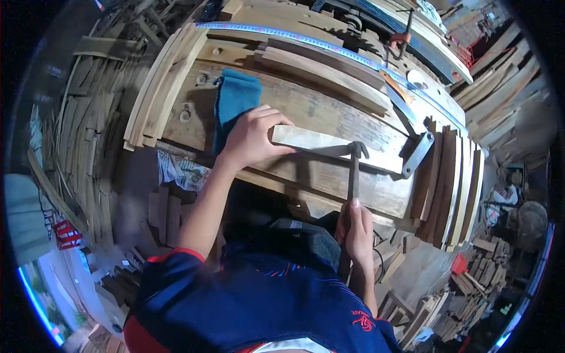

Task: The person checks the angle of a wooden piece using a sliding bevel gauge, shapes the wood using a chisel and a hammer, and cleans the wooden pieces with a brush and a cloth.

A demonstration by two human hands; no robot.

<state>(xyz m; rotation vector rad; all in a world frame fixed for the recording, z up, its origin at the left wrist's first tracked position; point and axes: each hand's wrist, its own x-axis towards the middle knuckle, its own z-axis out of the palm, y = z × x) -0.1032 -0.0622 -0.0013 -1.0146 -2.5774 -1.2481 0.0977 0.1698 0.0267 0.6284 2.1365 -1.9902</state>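
A pale wooden block (315,140) lies across the workbench (288,100). Its left end is gripped by my left hand (256,135), fingers over the far side and thumb along the near edge. My right hand (356,232) is wrapped round the handle of a hammer (354,176), whose head is over the block's right half; whether it touches the wood I cannot tell. At the block's right end is a flat metal bracket (418,155). Beyond my left hand lies a folded teal cloth (238,94).
A measuring tape (306,40) runs along the bench's far side. Wooden strips stand stacked at the left (168,88) and right (450,182), with more boards (323,73) behind the block. A clamp (401,38) sits at the back. Scrap wood (482,267) covers the floor.
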